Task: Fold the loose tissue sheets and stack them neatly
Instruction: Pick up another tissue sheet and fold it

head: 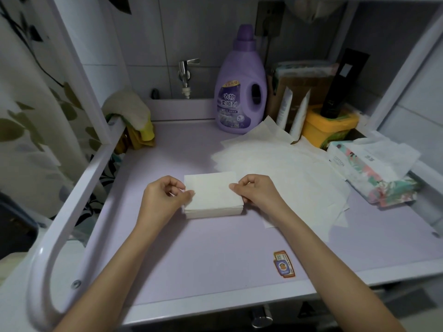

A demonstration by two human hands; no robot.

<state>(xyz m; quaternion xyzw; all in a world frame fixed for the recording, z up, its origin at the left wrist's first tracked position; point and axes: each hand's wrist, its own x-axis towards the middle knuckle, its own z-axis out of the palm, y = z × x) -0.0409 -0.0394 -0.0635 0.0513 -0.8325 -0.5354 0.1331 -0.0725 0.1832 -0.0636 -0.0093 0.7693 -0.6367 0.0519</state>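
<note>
**Q:** What setting does the figure show?
**A:** A lilac surface [191, 248] in a white-framed rack against a tiled wall. A purple bottle [241, 92] stands at 12 o'clock from the work, out of the way.

**Q:** Where are the tissues?
**A:** The stack [212, 196] of folded tissues lies at the centre, directly before the person. The loose sheets [287, 168] lie spread at 2 o'clock from it, partly overlapping. They are beside the tissue pack [374, 173] at 3 o'clock, probably to be within easy reach for the next fold.

**Q:** How are the hands set?
**A:** The left hand [163, 195] pinches the stack's 9 o'clock edge, thumb above and fingers curled. The right hand [259, 191] pinches the 3 o'clock edge likewise. Gripping opposite sides appears meant to square the edges.

**Q:** Progress?
**A:** Judged partial: several sheets are not yet folded.
</note>
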